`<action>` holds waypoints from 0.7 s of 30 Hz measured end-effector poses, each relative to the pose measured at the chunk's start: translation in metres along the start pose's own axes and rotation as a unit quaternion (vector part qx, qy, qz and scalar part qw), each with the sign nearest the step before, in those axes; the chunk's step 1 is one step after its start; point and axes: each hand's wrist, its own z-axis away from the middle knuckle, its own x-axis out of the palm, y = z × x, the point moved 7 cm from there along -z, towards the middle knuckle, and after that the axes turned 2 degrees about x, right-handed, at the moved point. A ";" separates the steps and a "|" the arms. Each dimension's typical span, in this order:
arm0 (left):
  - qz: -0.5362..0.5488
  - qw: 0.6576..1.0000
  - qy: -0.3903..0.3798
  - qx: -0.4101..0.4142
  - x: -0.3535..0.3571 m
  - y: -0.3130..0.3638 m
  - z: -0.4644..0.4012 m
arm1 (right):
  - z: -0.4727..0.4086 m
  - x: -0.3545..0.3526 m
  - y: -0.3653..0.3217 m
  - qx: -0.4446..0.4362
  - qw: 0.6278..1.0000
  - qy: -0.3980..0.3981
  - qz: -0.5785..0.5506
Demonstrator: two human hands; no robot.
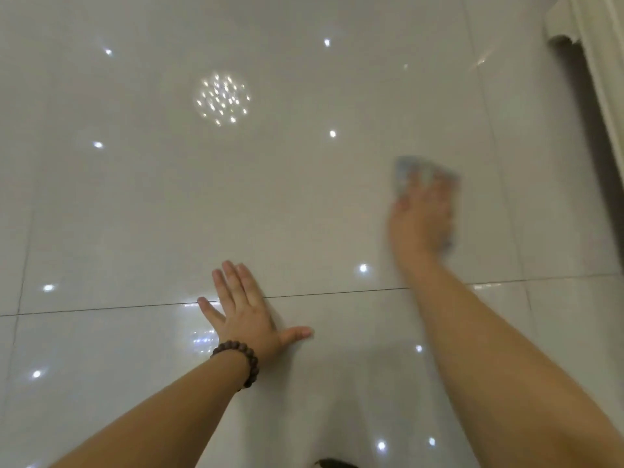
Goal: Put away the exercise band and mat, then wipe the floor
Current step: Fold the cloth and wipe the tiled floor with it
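I look down at a glossy white tiled floor (270,197) that mirrors ceiling lights. My right hand (420,221) lies flat on a light blue cloth (405,170) at the right, pressing it against the tile; both are blurred by motion. The cloth shows past my fingertips and along the hand's right side. My left hand (244,312) rests palm down on the floor at lower centre, fingers straight and spread, with a dark beaded bracelet (241,361) on the wrist. No exercise band or mat is in view.
A cream-coloured piece of furniture or trim (580,38) stands at the upper right edge. Dark grout lines (337,293) cross the floor just beyond my left hand. A small dark shape (332,463) shows at the bottom edge.
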 end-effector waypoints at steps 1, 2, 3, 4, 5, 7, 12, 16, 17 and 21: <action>0.001 1.000 -0.001 0.000 0.000 0.000 0.000 | 0.036 0.013 -0.055 -0.119 0.993 -0.017 -0.014; 0.000 1.000 -0.002 -0.001 0.000 0.000 0.001 | 0.079 0.026 -0.099 -0.249 0.967 -0.047 -0.012; -0.002 1.000 -0.002 -0.003 0.000 0.000 0.001 | 0.113 0.034 -0.124 -0.351 0.932 -0.086 -0.008; -0.005 1.000 0.001 -0.003 0.000 0.000 0.000 | 0.130 0.036 -0.128 -0.414 0.904 -0.110 -0.009; -0.004 1.000 0.006 -0.001 0.000 0.000 0.000 | 0.127 0.033 -0.111 -0.428 0.896 -0.119 -0.022; 0.000 1.000 0.013 0.002 -0.001 0.001 0.001 | 0.092 0.018 -0.037 -0.340 0.937 -0.080 -0.016; -0.003 1.000 0.017 0.008 -0.002 0.001 0.001 | 0.010 -0.035 0.182 0.046 0.996 -0.027 0.070; -0.001 1.000 0.018 0.008 -0.002 0.001 0.003 | 0.063 -0.011 0.103 0.076 0.995 -0.033 0.062; -0.002 1.000 0.020 0.009 -0.003 0.001 0.003 | 0.086 0.000 0.060 0.006 0.998 -0.037 0.041; 0.015 0.999 0.029 0.022 -0.003 -0.002 0.004 | 0.160 0.018 -0.027 -0.297 0.947 -0.121 0.000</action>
